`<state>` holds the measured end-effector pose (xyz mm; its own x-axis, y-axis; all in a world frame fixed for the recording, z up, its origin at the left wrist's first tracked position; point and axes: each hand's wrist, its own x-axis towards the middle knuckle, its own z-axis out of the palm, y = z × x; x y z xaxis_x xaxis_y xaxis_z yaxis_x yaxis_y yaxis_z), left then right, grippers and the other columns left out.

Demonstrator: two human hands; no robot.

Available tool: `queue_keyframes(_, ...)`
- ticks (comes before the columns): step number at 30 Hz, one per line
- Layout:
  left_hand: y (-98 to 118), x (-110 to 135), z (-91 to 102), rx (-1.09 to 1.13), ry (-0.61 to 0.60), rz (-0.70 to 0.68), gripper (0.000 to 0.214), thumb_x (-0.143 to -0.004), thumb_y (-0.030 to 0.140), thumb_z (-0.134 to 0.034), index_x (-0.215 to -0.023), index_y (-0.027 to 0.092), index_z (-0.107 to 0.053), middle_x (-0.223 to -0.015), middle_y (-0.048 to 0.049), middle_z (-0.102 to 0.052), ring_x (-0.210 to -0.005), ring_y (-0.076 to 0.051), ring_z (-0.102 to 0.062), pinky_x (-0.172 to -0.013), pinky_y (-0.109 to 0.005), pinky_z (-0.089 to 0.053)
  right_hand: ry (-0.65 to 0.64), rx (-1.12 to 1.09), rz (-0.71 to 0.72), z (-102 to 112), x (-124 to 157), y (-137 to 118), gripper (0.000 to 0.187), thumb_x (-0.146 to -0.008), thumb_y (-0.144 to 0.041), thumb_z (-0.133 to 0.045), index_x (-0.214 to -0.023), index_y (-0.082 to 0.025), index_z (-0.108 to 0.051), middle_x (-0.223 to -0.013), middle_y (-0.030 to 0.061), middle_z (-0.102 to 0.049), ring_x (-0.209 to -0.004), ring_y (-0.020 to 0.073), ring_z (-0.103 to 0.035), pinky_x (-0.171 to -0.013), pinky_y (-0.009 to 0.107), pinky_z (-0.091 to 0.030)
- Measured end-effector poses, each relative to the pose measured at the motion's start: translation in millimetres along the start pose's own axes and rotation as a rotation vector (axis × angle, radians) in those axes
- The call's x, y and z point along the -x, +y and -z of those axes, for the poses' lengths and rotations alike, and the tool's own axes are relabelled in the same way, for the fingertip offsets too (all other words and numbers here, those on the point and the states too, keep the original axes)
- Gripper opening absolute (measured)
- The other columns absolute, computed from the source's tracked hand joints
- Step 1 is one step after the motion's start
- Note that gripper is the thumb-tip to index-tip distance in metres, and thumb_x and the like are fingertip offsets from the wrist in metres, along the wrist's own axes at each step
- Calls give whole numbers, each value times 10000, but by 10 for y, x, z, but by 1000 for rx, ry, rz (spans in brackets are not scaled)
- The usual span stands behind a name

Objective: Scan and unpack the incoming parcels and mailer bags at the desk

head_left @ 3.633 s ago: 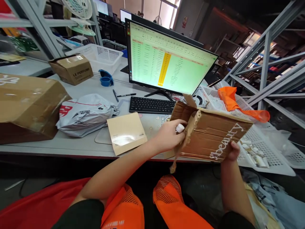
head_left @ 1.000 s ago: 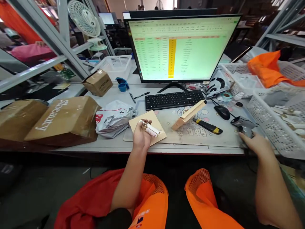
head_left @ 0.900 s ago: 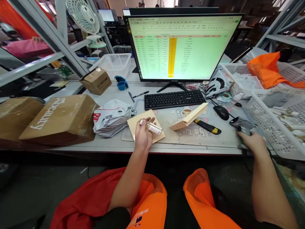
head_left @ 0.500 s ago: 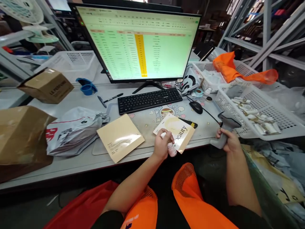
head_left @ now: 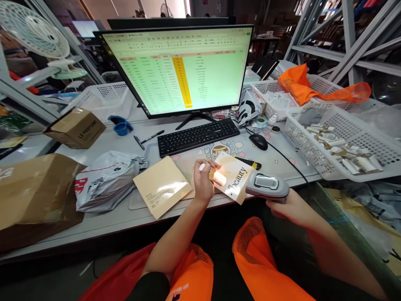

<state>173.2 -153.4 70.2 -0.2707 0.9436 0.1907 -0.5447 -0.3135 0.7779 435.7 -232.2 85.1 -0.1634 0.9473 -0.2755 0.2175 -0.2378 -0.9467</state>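
At your right, a white perforated basket (head_left: pixel 308 152) held a heap of small white-and-gold pieces (head_left: pixel 344 148) lying at odd angles. Behind it, a 2nd basket (head_left: pixel 266 85) held clear plastic (head_left: pixel 280 99), and an orange cloth (head_left: pixel 300 85) was draped over that side. A 3rd basket (head_left: pixel 112 94) stood at the back left; I could not tell its contents. Near it were a small box (head_left: pixel 84 131) printed LE PERFUME and a blue cup (head_left: pixel 122 127) with its lid tipped back. A large box (head_left: pixel 37 196) filled the left edge of the desk, touching a crumpled gray-white bag (head_left: pixel 106 179) with red print; what both held was hidden.

Your left hand (head_left: pixel 203 179) had its fingers curled closed around a small bottle (head_left: pixel 220 179), over the near left part of the cream "beauty" card (head_left: pixel 233 175). The bottle lay tilted in your grip, its white cap (head_left: pixel 202 167) showing at your thumb side. A warm light made its body glow, and the glare washed out any print. Your right hand (head_left: pixel 290 205) was wrapped around the grip of a gray scanner (head_left: pixel 267 186), its head turned toward the bottle but apart from it. A black-and-yellow knife (head_left: pixel 256 164) lay partly under the card.
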Motion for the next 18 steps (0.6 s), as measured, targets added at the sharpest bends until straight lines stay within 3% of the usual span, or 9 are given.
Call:
queue_keyframes(4, 32, 5, 89, 31, 7, 36, 260, -806, 349, -767, -778, 210, -549, -711, 30, -571, -704, -138, -596, -781, -330, -600, 118, -9, -117, 236, 12, 47, 445, -710, -452, -875, -1009, -187, -679, -598, -39, -545, -447, 117, -459, -388, 241, -364)
queue_keyframes(9, 43, -39, 98, 56, -18, 61, 259, -784, 319, -757, -719, 201, -536, -673, 30, -551, -681, -134, -586, -784, -331, -593, -62, -71, -170, 223, 2, 37, 525, -738, -466, -855, -1156, -209, -670, -510, -101, -407, -372, 90, -334, -369, 221, -243)
queue_keyframes(14, 53, -23, 78, 90, -38, 58, 206, -788, 277, -718, -726, 203, -537, -701, 22, -565, -732, -152, -623, -834, -352, -578, -91, 35, -126, 68, 53, -3, 517, -754, -445, -832, -1191, -205, -692, -525, -44, -520, -412, 139, -435, -380, 249, -291)
queue_keyframes(16, 68, -30, 111, 94, -18, 59, 204, -775, 278, -717, -733, 205, -531, -711, 20, -576, -748, -159, -640, -845, -354, -569, -54, 70, -113, 130, 38, 23, 538, -779, -491, -808, -1217, -203, -689, -523, -37, -538, -392, 149, -441, -370, 266, -317)
queue_keyframes(18, 80, -48, 158, 84, 9, 76, 178, -758, 282, -711, -771, 208, -549, -736, 10, -609, -774, -172, -660, -855, -365, -564, 70, 188, -46, 287, -72, 70, 522, -770, -524, -804, -1169, -200, -711, -575, -1, -614, -426, 187, -528, -396, 306, -414)
